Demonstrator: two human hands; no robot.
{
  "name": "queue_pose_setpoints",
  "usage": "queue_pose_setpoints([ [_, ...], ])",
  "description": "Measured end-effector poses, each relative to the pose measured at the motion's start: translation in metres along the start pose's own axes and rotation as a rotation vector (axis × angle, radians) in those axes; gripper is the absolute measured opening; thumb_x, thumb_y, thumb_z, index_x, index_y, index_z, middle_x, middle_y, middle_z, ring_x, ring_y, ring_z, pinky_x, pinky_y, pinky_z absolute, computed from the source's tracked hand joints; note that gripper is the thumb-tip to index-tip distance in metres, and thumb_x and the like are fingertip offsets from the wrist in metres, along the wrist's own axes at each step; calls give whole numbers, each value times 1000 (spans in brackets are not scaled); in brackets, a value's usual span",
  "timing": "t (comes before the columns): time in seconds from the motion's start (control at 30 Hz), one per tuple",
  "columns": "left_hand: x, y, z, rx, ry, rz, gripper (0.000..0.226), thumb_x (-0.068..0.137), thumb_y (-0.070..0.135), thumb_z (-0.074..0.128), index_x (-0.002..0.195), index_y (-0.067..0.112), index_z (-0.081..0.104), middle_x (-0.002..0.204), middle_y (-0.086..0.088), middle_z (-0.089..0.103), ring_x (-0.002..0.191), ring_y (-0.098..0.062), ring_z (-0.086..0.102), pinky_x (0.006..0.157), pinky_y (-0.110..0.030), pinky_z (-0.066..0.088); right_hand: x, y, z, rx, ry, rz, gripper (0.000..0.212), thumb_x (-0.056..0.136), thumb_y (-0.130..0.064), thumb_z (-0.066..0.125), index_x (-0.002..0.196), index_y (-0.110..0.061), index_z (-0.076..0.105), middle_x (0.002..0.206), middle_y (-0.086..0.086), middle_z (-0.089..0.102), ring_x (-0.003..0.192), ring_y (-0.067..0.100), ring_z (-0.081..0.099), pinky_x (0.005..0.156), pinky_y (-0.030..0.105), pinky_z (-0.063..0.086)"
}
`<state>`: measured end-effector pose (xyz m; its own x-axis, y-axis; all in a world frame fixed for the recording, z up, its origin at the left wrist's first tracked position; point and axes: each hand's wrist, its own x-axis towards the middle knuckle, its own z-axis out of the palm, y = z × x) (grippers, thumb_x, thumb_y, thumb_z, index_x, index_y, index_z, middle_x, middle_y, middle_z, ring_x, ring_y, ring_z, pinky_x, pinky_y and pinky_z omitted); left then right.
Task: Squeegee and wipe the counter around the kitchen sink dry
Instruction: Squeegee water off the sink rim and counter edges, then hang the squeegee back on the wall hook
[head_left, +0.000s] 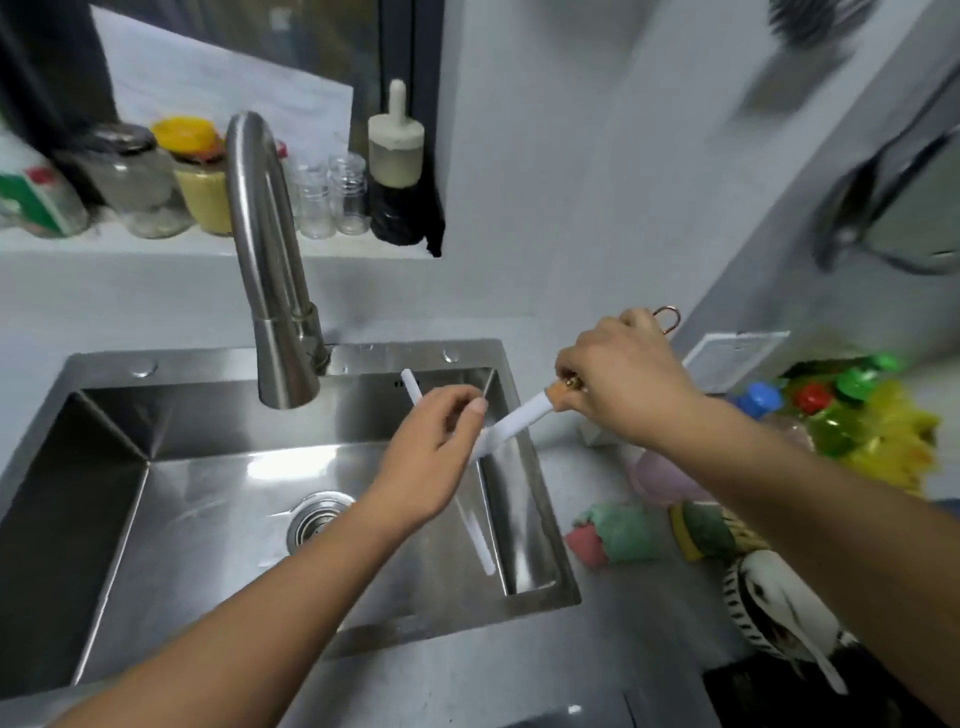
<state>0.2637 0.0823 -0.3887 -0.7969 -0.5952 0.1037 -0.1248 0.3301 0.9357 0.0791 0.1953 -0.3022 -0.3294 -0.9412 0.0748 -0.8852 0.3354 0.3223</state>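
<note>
A white squeegee (519, 418) with a wooden handle and a copper hanging loop hangs over the right side of the steel sink (124, 514). My right hand (618, 382) grips its handle. My left hand (441, 447) pinches the long white blade near its middle; the blade runs from the sink's back edge down toward the basin's right wall. The grey counter (587, 613) lies to the right of the sink. A green and pink cloth (613, 535) sits crumpled on it.
A tall steel faucet (265, 260) arches over the basin. Jars and a brush stand on the window ledge behind. On the right counter are a green-yellow sponge (701, 535), coloured bottles (841, 415), a striped bowl (769, 603) and a wall outlet (732, 358).
</note>
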Motion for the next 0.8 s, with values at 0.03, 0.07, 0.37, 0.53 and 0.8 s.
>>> queue_pose_setpoints([
  [0.03, 18, 21, -3, 3, -109, 37, 31, 105, 39, 44, 101, 16, 64, 96, 4, 63, 86, -5, 59, 81, -26, 49, -1, 3, -17, -27, 25, 2, 26, 85, -48, 59, 86, -26, 72, 76, -5, 66, 83, 22, 56, 77, 36, 23],
  [0.07, 28, 30, -2, 11, -202, 41, 40, 105, 44, 40, 99, 13, 63, 93, 0, 63, 85, -13, 59, 84, -36, 50, -3, 3, -26, -36, 51, -20, 25, 83, -48, 61, 83, -26, 72, 74, -4, 66, 81, 23, 57, 77, 36, 23],
  [0.37, 73, 78, -12, -255, -536, -36, 49, 107, 45, 34, 106, 7, 66, 73, -1, 57, 60, -10, 49, 63, -24, 43, -10, 24, -108, -66, 246, 77, 37, 70, -57, 72, 89, -26, 77, 107, 4, 72, 114, 34, 58, 105, 47, 23],
  [0.53, 91, 105, -20, -427, -521, -63, 47, 104, 48, 43, 97, 5, 63, 71, -8, 48, 56, -13, 43, 55, -22, 38, -22, 16, -142, 368, 585, 496, 57, 80, -39, 77, 131, -21, 58, 141, 5, 47, 130, 27, 45, 109, 45, 39],
  [0.8, 143, 187, -34, -537, -578, 51, 47, 102, 50, 47, 88, 9, 64, 71, -13, 56, 58, -21, 52, 66, -35, 48, 30, 42, -208, 1203, 652, 743, 9, 93, -26, 66, 96, -18, 67, 77, 15, 70, 68, 18, 65, 54, 31, 52],
])
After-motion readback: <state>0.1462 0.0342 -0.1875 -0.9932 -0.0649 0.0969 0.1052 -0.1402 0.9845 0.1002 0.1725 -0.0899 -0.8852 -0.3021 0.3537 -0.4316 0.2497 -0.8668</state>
